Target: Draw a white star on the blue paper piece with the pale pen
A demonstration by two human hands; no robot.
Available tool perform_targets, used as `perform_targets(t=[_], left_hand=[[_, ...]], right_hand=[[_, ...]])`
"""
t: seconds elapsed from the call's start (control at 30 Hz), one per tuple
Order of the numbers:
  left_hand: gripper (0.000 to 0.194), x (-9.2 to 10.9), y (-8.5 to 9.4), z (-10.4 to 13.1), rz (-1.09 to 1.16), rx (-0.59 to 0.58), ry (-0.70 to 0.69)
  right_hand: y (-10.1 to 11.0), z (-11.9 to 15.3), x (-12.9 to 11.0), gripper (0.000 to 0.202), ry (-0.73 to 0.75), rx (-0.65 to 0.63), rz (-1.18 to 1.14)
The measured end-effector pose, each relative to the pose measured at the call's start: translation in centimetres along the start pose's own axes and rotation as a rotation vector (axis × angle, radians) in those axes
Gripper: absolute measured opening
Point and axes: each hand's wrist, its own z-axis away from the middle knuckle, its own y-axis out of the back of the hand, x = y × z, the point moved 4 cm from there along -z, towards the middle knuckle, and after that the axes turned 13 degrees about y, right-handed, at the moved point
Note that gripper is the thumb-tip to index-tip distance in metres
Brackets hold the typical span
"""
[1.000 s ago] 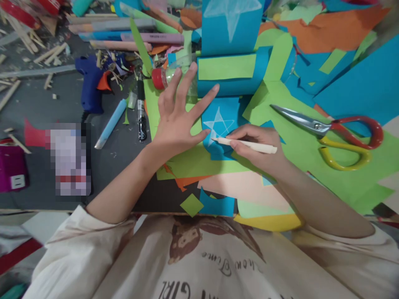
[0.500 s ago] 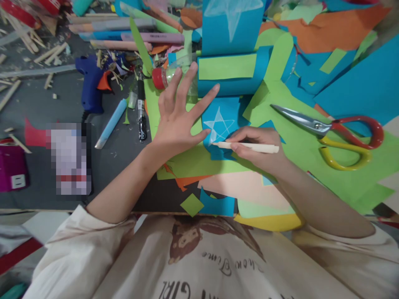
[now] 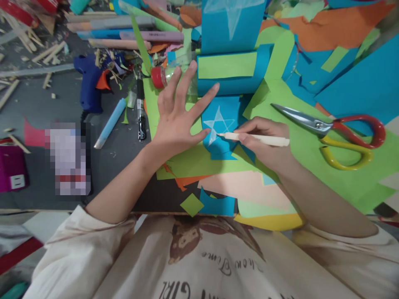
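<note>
My right hand pinches a white marker, its tip on a small blue paper piece. That piece bears a white five-pointed star outline, its lower left arm partly filled in white. My left hand lies with fingers spread, the thumb at the left edge of the blue piece and the forefinger near its top. Just beyond sits a clear bottle with a red cap, its body wrapped in blue paper with a green strip.
Red and yellow handled scissors lie on green paper at the right. To the left are a blue glue gun, a black pen, a light blue marker and a pixelated phone-like object. More markers and wood sticks lie farther back.
My right hand and the white marker have shifted slightly right and up, the tip moving from the star's lower left point toward its middle. My left hand has stayed put.
</note>
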Motion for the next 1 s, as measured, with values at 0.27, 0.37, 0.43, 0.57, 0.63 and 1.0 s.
perform_targets(t=[0.27,0.37,0.43,0.57,0.63,1.0], left_hand=[[0.072,-0.10,-0.11,0.04,-0.015,0.034,-0.009],[0.072,-0.14,-0.16,0.04,-0.009,0.030,-0.011],[0.072,-0.14,-0.16,0.07,-0.003,0.030,-0.023],[0.072,-0.11,-0.10,0.12,-0.010,0.041,-0.033],[0.072,-0.10,-0.09,0.10,-0.019,0.036,-0.022],[0.071,-0.06,-0.03,0.12,-0.018,0.041,-0.020]], right_hand=[[-0.25,-0.06,-0.40,0.014,0.008,-0.045,0.048],[-0.35,-0.02,-0.44,0.015,0.010,-0.067,0.058],[-0.40,0.00,-0.42,0.014,0.009,-0.075,0.054],[-0.32,-0.05,-0.45,0.012,0.033,-0.034,-0.001],[-0.26,-0.05,-0.40,0.014,0.027,-0.023,0.006],[-0.29,0.02,-0.26,0.020,-0.028,-0.048,0.055]])
